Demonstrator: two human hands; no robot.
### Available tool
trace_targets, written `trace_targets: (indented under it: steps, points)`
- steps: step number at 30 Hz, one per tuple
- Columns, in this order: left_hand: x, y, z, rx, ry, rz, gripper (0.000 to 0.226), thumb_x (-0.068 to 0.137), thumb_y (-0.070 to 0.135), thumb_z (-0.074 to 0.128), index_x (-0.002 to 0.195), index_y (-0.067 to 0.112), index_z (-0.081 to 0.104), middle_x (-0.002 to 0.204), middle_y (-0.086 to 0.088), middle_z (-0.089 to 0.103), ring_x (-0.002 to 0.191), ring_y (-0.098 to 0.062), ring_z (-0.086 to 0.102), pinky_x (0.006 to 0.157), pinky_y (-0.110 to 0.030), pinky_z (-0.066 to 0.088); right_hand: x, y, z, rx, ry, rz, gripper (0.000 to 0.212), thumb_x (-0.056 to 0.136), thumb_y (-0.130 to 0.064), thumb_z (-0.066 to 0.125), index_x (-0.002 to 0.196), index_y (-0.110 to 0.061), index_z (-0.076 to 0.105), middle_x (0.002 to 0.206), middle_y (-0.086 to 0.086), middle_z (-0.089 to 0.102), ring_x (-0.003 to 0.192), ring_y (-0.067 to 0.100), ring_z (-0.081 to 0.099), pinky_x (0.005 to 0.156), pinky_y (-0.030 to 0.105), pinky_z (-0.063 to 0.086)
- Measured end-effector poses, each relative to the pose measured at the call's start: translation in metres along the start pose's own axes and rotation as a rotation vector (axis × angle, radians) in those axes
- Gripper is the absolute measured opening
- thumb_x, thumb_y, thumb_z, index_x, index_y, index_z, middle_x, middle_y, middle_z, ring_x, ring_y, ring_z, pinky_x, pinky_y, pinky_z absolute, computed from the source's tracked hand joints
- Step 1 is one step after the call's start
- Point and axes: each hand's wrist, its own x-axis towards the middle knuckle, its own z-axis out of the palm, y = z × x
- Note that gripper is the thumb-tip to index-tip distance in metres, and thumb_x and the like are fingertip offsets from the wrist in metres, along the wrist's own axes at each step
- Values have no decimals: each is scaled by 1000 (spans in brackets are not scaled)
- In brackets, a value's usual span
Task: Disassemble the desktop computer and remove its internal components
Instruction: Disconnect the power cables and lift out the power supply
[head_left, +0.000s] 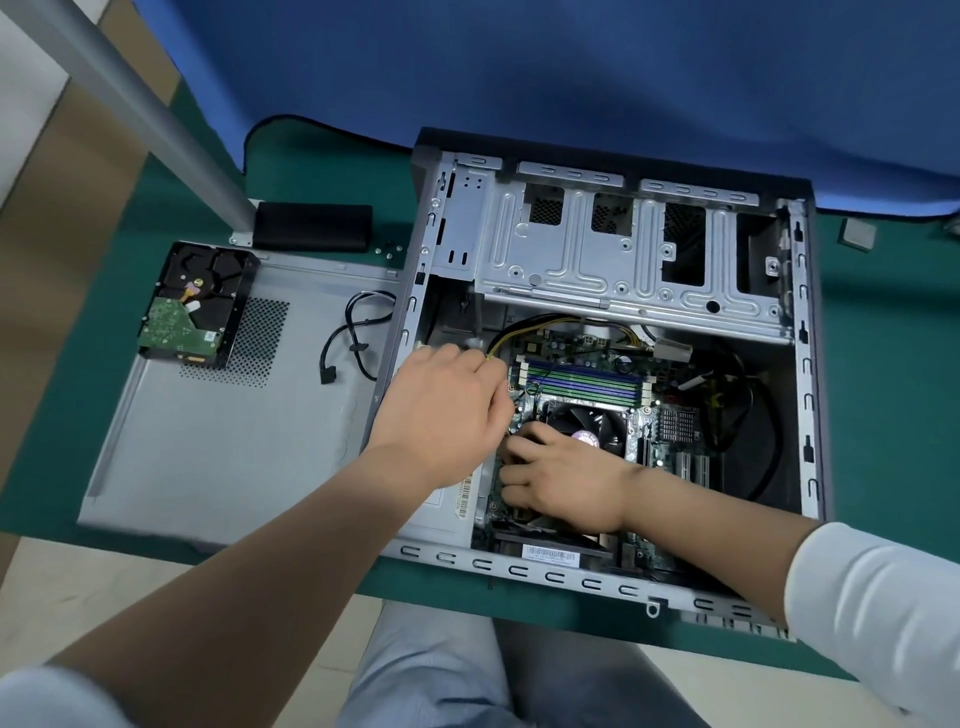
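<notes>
The left hand (447, 405) was reached, back uppermost, over the left wall of the open computer case (800, 364); its fingers were curled down beside a yellow cable (511, 330), though whether that cable was actually pinched could not be told, the fingertips being hidden. The right hand (561, 478) was laid on the motherboard (644, 441) just left of the CPU fan (597, 421), fingers bent toward a spot at the board's edge; any object gripped was concealed. Both forearms were extended from the near edge, the right one sleeved in white, presumably so that a connector could be steadied and freed. The case was laid on its side on the green desk (883, 415), giving access from above. To its left, the detached side panel (234, 441) was used as a tray for the removed hard drive (197, 306) and a loose black cable (353, 343).
</notes>
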Motion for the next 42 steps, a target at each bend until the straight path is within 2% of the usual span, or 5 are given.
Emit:
trace_targets:
  steps: [8, 15, 22, 29, 42]
  points:
    - [0, 0, 0, 5, -4, 0, 41, 93, 35, 21, 91, 20, 60, 85, 3, 61, 83, -20, 54, 77, -33, 34, -3, -1, 1, 33, 14, 32, 25, 68, -16, 69, 93, -22, 65, 84, -6, 57, 88, 22, 52, 88, 35, 45]
    - [0, 0, 0, 12, -4, 0, 38, 94, 34, 24, 91, 19, 59, 84, 3, 61, 83, -20, 53, 77, -33, 34, 1, 3, 1, 24, -32, -29, 25, 71, -12, 63, 95, -19, 63, 86, -5, 56, 92, 24, 46, 87, 36, 28]
    - [0, 1, -1, -9, 4, 2, 38, 94, 33, 26, 90, 18, 61, 81, 2, 61, 79, -20, 53, 75, -33, 35, -5, -1, 9, -29, 49, 5, 23, 71, -9, 66, 91, -20, 65, 85, -1, 58, 91, 25, 53, 105, 43, 38]
    - [0, 1, -4, -7, -26, 0, 45, 92, 34, 19, 92, 18, 61, 86, 1, 63, 82, -22, 54, 78, -34, 34, -1, 7, 3, 56, -20, -50, 27, 67, -21, 64, 94, -19, 62, 86, -5, 57, 89, 23, 46, 83, 37, 31]
    - [0, 1, -3, 18, -46, -1, 46, 93, 34, 16, 95, 19, 59, 91, 3, 63, 86, -21, 54, 80, -33, 33, -2, 4, 3, 32, -19, -38, 22, 71, -16, 66, 93, -18, 62, 86, -5, 56, 89, 21, 44, 81, 38, 38]
